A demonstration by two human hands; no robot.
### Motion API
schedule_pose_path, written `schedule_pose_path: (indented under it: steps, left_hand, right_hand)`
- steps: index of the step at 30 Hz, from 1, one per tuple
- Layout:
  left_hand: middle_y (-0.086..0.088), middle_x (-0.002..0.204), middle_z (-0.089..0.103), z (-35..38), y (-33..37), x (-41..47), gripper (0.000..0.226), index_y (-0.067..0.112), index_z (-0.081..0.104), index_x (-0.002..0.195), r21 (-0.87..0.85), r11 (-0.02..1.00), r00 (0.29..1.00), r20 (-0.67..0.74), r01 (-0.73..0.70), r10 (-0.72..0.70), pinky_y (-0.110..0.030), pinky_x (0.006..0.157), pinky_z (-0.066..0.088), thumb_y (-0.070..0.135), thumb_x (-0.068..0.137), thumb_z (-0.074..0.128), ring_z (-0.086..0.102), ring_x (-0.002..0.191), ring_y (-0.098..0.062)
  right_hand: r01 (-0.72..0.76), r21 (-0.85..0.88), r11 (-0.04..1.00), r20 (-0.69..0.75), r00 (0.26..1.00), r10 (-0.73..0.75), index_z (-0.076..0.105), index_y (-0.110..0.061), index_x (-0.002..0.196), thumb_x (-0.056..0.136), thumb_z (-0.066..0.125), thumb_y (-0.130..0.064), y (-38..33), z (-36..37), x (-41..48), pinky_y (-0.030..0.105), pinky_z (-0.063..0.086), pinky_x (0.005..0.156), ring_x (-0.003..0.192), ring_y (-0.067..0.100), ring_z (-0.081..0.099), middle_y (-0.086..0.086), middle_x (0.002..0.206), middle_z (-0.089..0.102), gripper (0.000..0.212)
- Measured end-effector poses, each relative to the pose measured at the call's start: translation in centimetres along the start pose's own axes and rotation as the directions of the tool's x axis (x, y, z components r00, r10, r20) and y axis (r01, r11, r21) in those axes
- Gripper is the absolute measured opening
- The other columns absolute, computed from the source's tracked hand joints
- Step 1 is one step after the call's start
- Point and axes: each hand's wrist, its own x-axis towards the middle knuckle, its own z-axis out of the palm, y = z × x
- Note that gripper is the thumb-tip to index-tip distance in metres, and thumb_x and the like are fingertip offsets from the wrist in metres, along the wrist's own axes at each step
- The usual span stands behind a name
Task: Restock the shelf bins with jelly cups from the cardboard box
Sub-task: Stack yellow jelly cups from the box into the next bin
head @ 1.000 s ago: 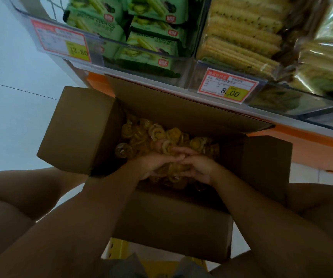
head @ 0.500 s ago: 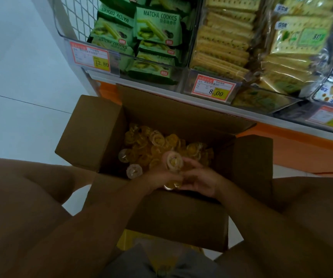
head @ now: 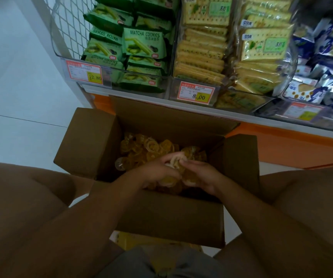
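Hands: left hand (head: 157,173) and right hand (head: 200,177) pressed together low in the box, both curled round one shared clutch of jelly cups (head: 174,162).
Cups: loose heap in the cardboard box (head: 161,215), directly beneath and beyond the hands; round, no long axis.
Direction: shelf bins (head: 113,79) up and ahead; neither hand clearly nearer.
Around: matcha cookies (head: 143,45) left, cracker packs (head: 201,49) middle, blue packets (head: 321,77) right.
Obstacles: far flap (head: 171,117) raised under the shelf edge; price tags (head: 196,95) on bin fronts; jelly bin not identifiable.
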Motion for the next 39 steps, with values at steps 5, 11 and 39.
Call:
schedule_pose_path:
  steps: [5, 11, 39]
  left_hand:
    - [0.006, 0.130, 0.055, -0.7, 3.0, -2.4, 0.071, 0.054, 0.045, 0.132, 0.102, 0.990, 0.995, 0.035, -0.100, 0.097, -0.031, 0.086, 0.055, 0.018, 0.079, 0.075, 0.057, 0.114, -0.014]
    - [0.009, 0.125, 0.054, -1.6, 8.5, -6.7, 0.067, 0.040, 0.046, 0.138, 0.261, 0.937, 0.967, -0.039, -0.233, 0.252, -0.028, 0.080, 0.057, 0.016, 0.082, 0.074, 0.059, 0.108, -0.010]
    - [0.019, 0.138, 0.041, -4.8, 42.8, -24.3, 0.061, 0.051, 0.054, 0.121, 0.734, 0.359, 0.445, -0.086, -0.577, 0.891, -0.008, 0.058, 0.047, 0.015, 0.077, 0.078, 0.060, 0.083, 0.006]
  right_hand:
    - [0.127, -0.092, 0.988, 0.048, 0.991, -0.123, 0.064, -0.025, 0.121, 0.087, 0.065, -0.041, -2.0, 0.3, -2.2, 0.038, 0.055, 0.085, 0.109, 0.023, 0.064, 0.004, 0.117, 0.068, 0.038]
    - [0.356, -0.240, 0.903, -0.048, 0.925, -0.377, 0.067, -0.027, 0.109, 0.088, 0.066, -0.039, -6.7, 0.8, -7.2, 0.039, 0.054, 0.091, 0.103, 0.020, 0.065, 0.001, 0.109, 0.070, 0.025]
    - [0.357, -0.925, 0.129, 0.149, 0.654, -0.742, 0.064, -0.034, 0.112, 0.079, 0.070, -0.048, -44.6, -2.7, -30.6, 0.018, 0.048, 0.075, 0.093, 0.013, 0.064, -0.014, 0.099, 0.065, 0.037]
